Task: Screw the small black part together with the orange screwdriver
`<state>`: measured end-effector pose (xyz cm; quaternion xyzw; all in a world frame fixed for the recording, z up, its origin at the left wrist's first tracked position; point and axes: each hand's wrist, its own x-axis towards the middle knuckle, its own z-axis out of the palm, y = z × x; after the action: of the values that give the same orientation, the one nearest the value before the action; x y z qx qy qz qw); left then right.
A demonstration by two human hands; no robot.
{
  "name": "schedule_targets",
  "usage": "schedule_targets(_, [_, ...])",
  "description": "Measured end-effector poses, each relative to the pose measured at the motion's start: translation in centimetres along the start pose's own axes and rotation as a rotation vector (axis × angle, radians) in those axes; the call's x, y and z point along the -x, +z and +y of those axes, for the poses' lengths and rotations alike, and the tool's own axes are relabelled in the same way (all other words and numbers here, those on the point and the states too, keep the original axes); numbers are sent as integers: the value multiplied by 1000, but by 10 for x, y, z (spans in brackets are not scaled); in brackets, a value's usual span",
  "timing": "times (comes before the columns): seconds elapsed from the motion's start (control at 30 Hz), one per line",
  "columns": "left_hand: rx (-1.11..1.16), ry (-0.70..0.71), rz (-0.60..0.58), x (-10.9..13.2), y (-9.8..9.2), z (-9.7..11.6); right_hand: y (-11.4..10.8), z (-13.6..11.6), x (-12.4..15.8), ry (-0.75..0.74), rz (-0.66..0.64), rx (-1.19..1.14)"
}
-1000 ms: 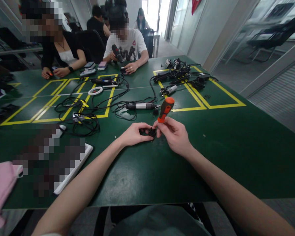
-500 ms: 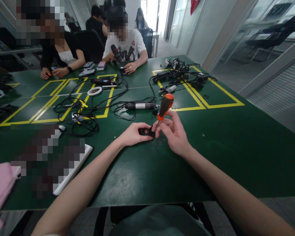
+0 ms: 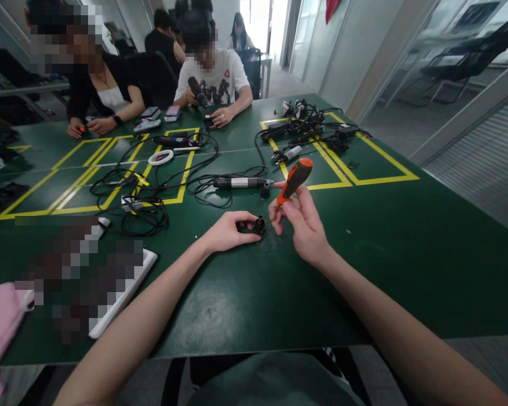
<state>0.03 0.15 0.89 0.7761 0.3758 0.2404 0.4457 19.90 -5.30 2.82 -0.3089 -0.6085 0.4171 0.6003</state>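
Note:
My left hand [image 3: 232, 230] pinches a small round black part [image 3: 259, 225] between thumb and fingers, low on the green table [image 3: 220, 293]. To its right, my right hand [image 3: 307, 223] grips a screwdriver [image 3: 294, 179] with an orange and dark grey handle. The handle leans up to the right, and the thin shaft points down toward the black part; its tip is hard to make out. Just beyond my hands lies a pen-shaped electric tool [image 3: 243, 183], black with a silver middle. A small black piece [image 3: 265, 192] stands by its right end.
Yellow tape marks boxes on the table. Coiled black cables [image 3: 146, 211] lie left, more cables and plugs [image 3: 300, 127] at the back right. A white-edged device [image 3: 146, 270] and pink cloth [image 3: 0, 327] are at left. Across sit co-workers, one holding a black tool [image 3: 197, 93].
My right hand has drawn the screwdriver up and to the right, away from the black part, and tilted it more. My left hand stays in place on the part.

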Motion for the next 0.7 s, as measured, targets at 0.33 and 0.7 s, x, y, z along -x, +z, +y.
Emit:
schedule_targets(0.33, [8,10,-6,0,1,-3,1,-5,-5,-4,24,149])
schedule_targets(0.7, [4,4,-5,0,0,-3,-4,-18,-10,-110,45,267])
